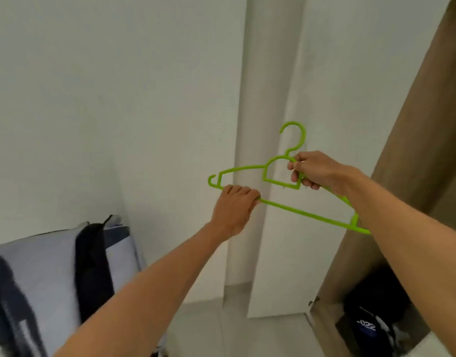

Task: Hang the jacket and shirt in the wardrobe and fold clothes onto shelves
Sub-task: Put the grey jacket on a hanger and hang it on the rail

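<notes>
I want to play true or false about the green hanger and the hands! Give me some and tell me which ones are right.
1. Both hands hold the green hanger. True: the left hand grips the bottom bar and the right hand grips near the neck.
2. A shirt already hangs on the hanger. False: the hanger is bare.
3. The hanger's hook points up. True.
4. The hanger is hooked on a rail. False: it is held in the air in front of the white wall.
5. Dark clothes lie on the light-coloured surface at lower left. True.
</notes>
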